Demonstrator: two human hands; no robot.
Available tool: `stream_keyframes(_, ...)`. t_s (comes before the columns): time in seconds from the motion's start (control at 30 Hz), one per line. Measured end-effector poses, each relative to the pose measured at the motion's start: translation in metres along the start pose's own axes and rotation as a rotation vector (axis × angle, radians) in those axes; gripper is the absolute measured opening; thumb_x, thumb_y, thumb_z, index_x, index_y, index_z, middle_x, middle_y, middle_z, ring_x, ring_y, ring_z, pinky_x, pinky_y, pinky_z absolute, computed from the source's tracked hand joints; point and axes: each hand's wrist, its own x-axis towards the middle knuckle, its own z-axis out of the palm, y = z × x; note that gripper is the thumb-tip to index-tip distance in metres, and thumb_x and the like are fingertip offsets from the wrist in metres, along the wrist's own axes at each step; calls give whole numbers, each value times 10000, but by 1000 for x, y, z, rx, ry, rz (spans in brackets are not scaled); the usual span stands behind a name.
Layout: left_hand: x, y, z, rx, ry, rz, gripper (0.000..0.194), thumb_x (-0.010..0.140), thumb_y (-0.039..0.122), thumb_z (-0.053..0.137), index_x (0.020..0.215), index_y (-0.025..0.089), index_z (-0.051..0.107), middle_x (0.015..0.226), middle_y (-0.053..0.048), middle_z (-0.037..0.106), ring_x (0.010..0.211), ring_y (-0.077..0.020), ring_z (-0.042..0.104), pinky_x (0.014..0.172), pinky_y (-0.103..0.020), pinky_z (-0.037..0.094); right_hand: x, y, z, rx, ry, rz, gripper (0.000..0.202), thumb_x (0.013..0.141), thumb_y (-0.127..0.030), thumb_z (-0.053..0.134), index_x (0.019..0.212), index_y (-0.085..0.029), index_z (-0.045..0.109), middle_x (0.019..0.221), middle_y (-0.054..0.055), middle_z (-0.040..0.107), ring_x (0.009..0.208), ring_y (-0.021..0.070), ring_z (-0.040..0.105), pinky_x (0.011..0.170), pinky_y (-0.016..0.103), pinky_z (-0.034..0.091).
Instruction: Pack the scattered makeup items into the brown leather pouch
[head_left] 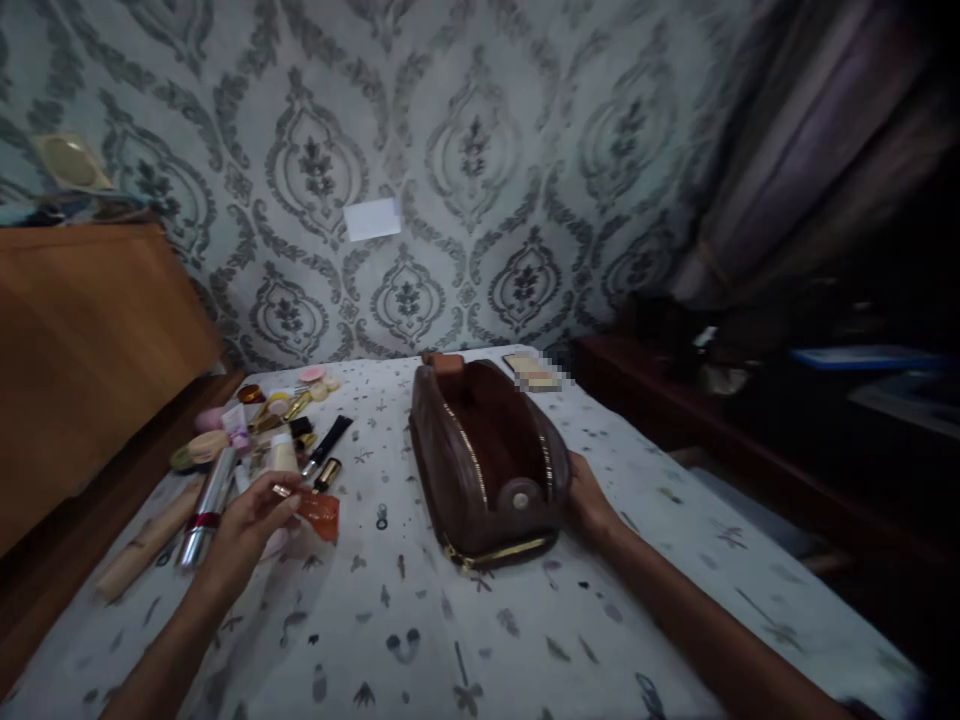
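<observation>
A dark brown bag (442, 460) stands upright on the patterned white cloth (420, 640), its zipped top wide open onto a dark red-brown inside. My right hand (589, 500) holds the bag's right side, its fingers partly hidden behind it. To the left, my left hand (259, 515) pinches a small orange translucent item (321, 512) above the cloth. Just beyond that hand lie several cosmetics, among them a silver tube with a red band (206, 510), a black tube (330, 443) and a cream-coloured tube (283, 452).
A phone-like flat object (534, 372) lies behind the bag, near the cloth's far edge. A wooden cabinet (90, 350) stands at the left. Patterned wallpaper rises behind, and a dark ledge (675, 430) runs along the right.
</observation>
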Motion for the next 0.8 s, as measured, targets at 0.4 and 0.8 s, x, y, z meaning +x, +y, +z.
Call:
stream_keyframes(0.4,-13,9,68,-326,-30,-212,582,465,501,918,886,164,699,920,-86,742,797,-204,665,584,-252,543,-85,-20,-27,98,-285,-36,907,803,-544,728,1540,-249,290,1558,147,392,1402,324,421,1154,503,358)
stream_keyframes(0.8,-6,9,84,-646,-109,-161,490,587,354,912,955,164,651,919,-51,746,809,-166,699,605,-211,543,-84,-12,-14,-170,-201,-79,915,819,-457,733,1542,-244,213,1527,160,406,1394,319,423,1173,539,325)
